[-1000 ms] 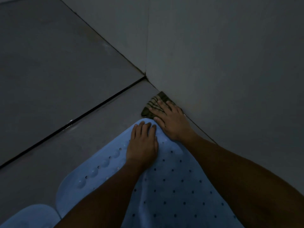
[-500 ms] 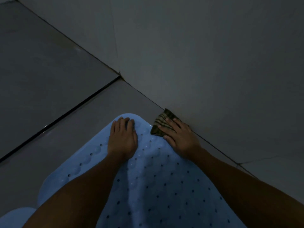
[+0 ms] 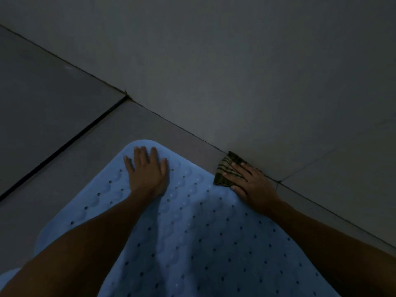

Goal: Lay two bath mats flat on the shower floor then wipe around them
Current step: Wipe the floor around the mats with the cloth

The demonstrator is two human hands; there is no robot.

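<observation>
Wiping stage, by the look of it. Pale blue perforated rubber bath mat [image 3: 192,232] lying flat on the grey tiled shower floor [image 3: 64,125], rounded corner pointing toward the wall joint. Second pale blue mat [image 3: 8,275] only a sliver at the lower left edge; cannot tell whether fully flat. Left hand [image 3: 147,170] spread palm-down on the near mat's corner, grip apart, fingers splayed, pinning the mat. Right hand [image 3: 250,185] pressed flat onto a folded dark olive striped cloth [image 3: 225,171], grip apart over it rather than clenched, cloth touching the foot of the grey wall [image 3: 257,82] and just beside the mat's edge. Laying likely done for at least this mat. Left to do, judging from the layout: the floor strip along the wall toward the lower right, plus the remaining sides around both mats. Dim light; wet or dry floor not readable.
</observation>
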